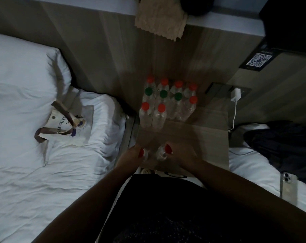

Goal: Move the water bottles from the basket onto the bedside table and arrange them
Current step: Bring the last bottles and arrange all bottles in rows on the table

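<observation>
Several clear water bottles [159, 118] with red and green caps stand in tight rows at the back of the wooden bedside table [206, 137]. Near the table's front edge, my left hand [131, 156] grips a red-capped bottle [143, 153] and my right hand [182, 156] grips another red-capped bottle [163, 151]. The two held bottles are close together, tilted slightly toward each other. No basket is in view.
A white bed [34, 163] with a pillow and a printed tote bag [69, 125] lies to the left. On the right are a white charger [236, 95] with its cable in a wall socket, a second bed holding dark clothing, and a phone [288, 186]. A beige cloth [161, 20] hangs above.
</observation>
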A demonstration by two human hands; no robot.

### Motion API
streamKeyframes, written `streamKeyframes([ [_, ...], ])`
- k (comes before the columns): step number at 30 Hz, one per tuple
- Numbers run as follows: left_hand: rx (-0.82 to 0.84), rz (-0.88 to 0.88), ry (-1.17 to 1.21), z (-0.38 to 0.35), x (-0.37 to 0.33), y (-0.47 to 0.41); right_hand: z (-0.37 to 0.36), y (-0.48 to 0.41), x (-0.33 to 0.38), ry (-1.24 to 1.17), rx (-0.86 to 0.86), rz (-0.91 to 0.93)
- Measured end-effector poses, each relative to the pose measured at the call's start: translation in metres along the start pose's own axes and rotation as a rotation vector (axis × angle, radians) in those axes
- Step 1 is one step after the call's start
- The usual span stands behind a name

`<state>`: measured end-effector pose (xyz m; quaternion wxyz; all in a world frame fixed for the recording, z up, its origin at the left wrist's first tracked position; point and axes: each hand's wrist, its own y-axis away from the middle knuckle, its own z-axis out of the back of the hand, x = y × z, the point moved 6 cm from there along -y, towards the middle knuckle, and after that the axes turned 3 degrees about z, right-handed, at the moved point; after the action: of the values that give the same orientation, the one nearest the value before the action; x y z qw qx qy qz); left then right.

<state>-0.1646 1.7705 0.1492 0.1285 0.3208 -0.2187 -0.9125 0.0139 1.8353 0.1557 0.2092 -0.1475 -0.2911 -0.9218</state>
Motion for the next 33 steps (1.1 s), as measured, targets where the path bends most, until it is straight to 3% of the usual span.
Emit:
streamKeyframes([
  [8,0.100,-0.079,-0.090,0.001,-0.052,-0.040,0.022,-0.003,-0.037,-0.107,-0.050,-0.187],
  [12,0.090,-0.228,-0.061,-0.001,-0.085,-0.065,0.045,-0.004,-0.052,-0.120,-0.073,-0.263],
  [17,0.079,-0.292,-0.071,-0.004,-0.123,-0.093,0.071,-0.013,-0.061,-0.107,-0.132,-0.304],
  [22,-0.012,-0.254,-0.062,-0.005,-0.141,-0.114,0.085,-0.026,-0.069,-0.213,-0.151,-0.382],
  [30,-0.002,-0.208,-0.061,-0.012,-0.132,-0.120,0.076,-0.041,-0.077,-0.172,-0.110,-0.376],
  [33,-0.045,-0.186,-0.036,-0.016,-0.124,-0.121,0.070,-0.041,-0.079,-0.315,-0.151,-0.374],
])
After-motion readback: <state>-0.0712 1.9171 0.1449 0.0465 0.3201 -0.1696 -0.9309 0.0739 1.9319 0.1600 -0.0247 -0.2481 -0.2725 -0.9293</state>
